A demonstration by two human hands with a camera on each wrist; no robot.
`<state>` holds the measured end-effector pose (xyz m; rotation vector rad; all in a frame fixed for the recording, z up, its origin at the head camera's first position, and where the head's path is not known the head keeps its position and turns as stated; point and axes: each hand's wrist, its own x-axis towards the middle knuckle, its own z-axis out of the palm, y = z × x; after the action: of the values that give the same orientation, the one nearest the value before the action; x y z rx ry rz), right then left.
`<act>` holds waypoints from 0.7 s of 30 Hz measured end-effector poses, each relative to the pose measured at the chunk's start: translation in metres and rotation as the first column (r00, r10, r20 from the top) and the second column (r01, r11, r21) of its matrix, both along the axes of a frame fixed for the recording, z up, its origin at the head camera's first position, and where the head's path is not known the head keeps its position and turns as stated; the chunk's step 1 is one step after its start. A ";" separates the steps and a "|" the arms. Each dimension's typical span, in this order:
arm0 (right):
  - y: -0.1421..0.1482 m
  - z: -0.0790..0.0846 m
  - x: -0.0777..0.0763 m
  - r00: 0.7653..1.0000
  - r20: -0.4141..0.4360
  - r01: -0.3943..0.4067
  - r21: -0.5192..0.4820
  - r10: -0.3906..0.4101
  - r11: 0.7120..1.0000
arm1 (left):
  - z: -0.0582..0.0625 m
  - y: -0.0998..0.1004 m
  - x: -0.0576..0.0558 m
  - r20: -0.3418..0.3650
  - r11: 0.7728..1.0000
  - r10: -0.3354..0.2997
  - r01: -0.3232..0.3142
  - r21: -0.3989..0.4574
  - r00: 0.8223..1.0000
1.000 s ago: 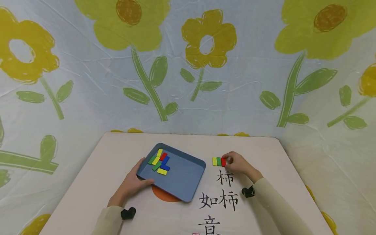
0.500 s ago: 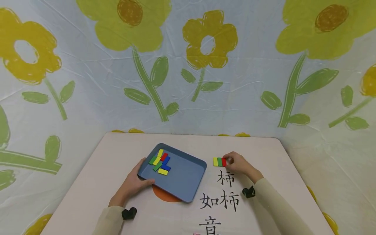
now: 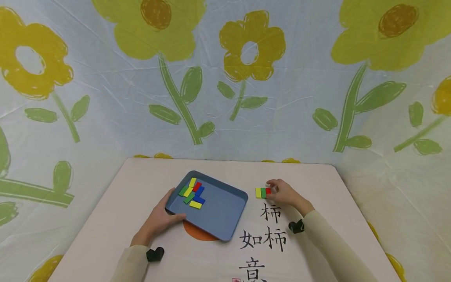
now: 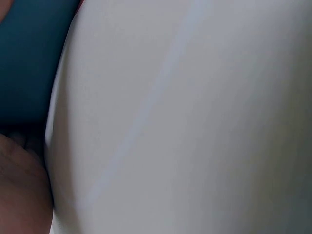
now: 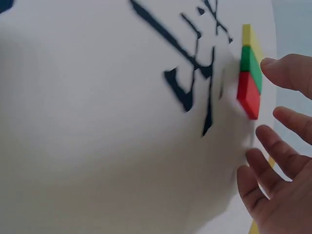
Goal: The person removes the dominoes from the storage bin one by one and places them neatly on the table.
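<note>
My left hand [image 3: 155,221] holds the blue-grey tray [image 3: 220,211] at its near left corner, thumb along the front edge. Several small coloured blocks [image 3: 189,191], yellow, green, red and blue, lie in the tray's left part. Right of the tray, a yellow block [image 3: 258,192], a green block [image 3: 263,192] and a red block [image 3: 268,191] lie side by side in a row. My right hand [image 3: 286,193] is at the red end with fingers spread. In the right wrist view its thumb and fingers [image 5: 287,156] are apart, and nothing is between them.
The pale table cover [image 3: 141,176] carries black brush characters [image 3: 264,239] below the row. A printed orange shape [image 3: 199,232] shows partly under the tray. Flower-patterned sheeting [image 3: 225,137] hangs behind the table and at both sides.
My right hand has let go of the red block, its fingers spreading and shifting slightly up from it. The row of blocks stays in place. My left hand and the tray hold still.
</note>
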<state>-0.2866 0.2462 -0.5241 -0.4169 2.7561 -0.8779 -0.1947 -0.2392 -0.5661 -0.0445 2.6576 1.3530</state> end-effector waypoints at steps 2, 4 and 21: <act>-0.003 0.002 -0.003 1.000 -0.018 -0.011 0.003 0.011 1.000 | 0.000 0.000 0.000 0.000 1.000 -0.001 0.001 -0.003 1.000; -0.007 0.003 -0.006 0.999 -0.032 -0.019 0.005 0.019 1.000 | -0.001 -0.001 0.000 0.002 1.000 0.002 -0.002 -0.001 1.000; -0.070 0.032 -0.022 0.989 -0.046 -0.139 -0.033 0.137 0.990 | -0.001 -0.001 0.000 -0.017 1.000 -0.011 0.011 -0.010 1.000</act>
<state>-0.3083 0.1761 -0.4923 -0.6325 2.7153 -0.8955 -0.1945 -0.2402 -0.5670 -0.0189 2.6746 1.3431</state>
